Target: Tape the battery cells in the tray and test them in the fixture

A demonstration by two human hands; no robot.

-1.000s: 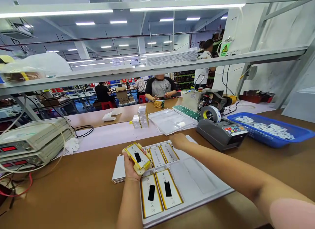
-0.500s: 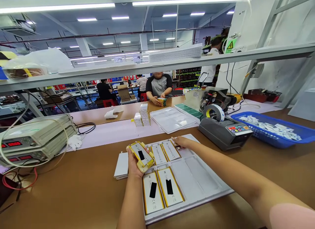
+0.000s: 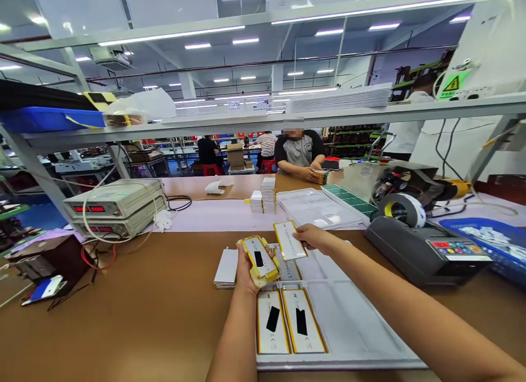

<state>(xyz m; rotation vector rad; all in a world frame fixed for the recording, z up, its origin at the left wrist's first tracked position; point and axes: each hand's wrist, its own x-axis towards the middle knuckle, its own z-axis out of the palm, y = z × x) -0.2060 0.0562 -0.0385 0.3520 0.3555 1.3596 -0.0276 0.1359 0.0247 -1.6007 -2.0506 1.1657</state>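
My left hand [image 3: 246, 269] is wrapped round a yellow-edged holder carrying a white battery pack [image 3: 259, 256] with a black patch, over the left edge of the tray. My right hand [image 3: 314, 237] pinches the right edge of another white pack [image 3: 290, 240], raised and tilted above the tray's back row. Below it another pack [image 3: 291, 269] lies partly hidden in the back row. In the front row of the white tray [image 3: 361, 321] two packs with black patches lie side by side, a left one [image 3: 272, 324] and a right one [image 3: 304, 321].
A stack of white pieces [image 3: 226, 268] stands left of the tray. Beyond are white stacks [image 3: 268, 197] and a clear tray [image 3: 314, 206]. A tape dispenser [image 3: 419, 250] and blue basket [image 3: 493, 245] stand right, meters [image 3: 119, 206] left. A person [image 3: 299, 152] sits opposite.
My right hand has lifted a pack out of the tray's back row and brought it left, nearer my left hand. The view has turned left, so the scene appears shifted right.
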